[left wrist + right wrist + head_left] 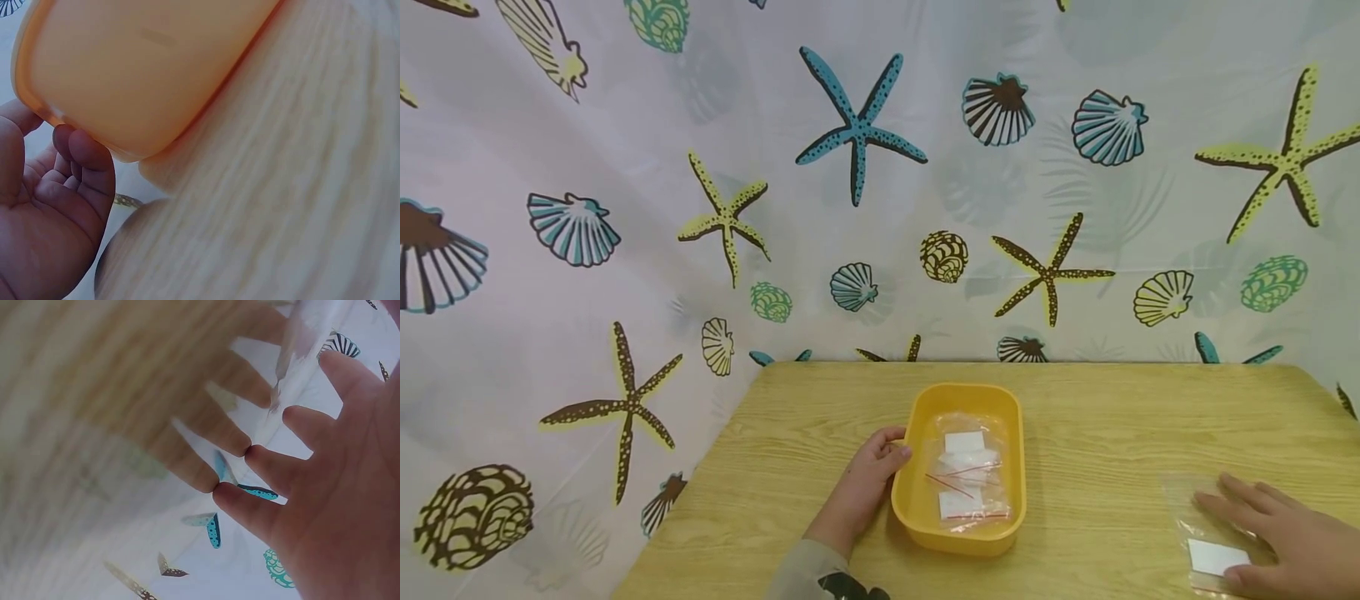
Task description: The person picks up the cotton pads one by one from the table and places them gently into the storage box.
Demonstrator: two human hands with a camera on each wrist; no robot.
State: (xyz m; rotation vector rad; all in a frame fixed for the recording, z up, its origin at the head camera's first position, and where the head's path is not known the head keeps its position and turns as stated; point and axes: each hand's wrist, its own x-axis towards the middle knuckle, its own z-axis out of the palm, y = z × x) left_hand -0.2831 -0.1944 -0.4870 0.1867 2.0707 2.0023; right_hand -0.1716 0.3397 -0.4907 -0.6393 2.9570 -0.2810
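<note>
A yellow plastic tub [1017, 467] stands on the wooden table, holding several clear zip bags [967, 479] with red seal lines and white slips inside. My left hand [870, 467] grips the tub's left rim; in the left wrist view its curled fingers [87, 150] pinch the tub's edge [119, 75]. At the right of the table lies another clear zip bag [1183, 517] with a white slip [1210, 556] in it. Over this bag my right hand [1288, 537] rests with fingers straight and spread. The right wrist view shows those fingertips touching the glossy tabletop, with part of the bag [306, 350] beside them.
The light wooden table [1097, 433] has rounded back corners. A white curtain [917, 250] printed with starfish and shells hangs behind it and along the left side. Between the tub and the right-hand bag lies a stretch of bare tabletop.
</note>
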